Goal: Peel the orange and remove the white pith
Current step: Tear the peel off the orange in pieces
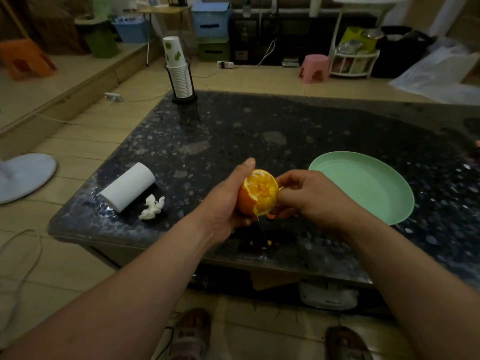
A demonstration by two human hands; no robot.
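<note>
the left hand [225,203] grips the half-peeled orange [255,194]; the right hand [309,196] pinches peel [271,216] at its side. the green plate [389,201] holds nothing.

Orange [255,196]: one. Hands: two, the left hand [223,203] and the right hand [309,196]. Table [259,126]: one. Green plate [363,183]: one. Paper roll [128,187]: one. Crumpled tissue [152,207]: one. Stack of paper cups [179,74]: one, in one black holder [183,98]; the nested cups are too close to count. Stools: two, an orange stool [24,58] and a pink stool [314,67]. Blue bins: two, the lidded bin [211,20] and the open bin [131,29]. Sandalled feet: two, the left foot [191,333] and the right foot [346,344].
</note>
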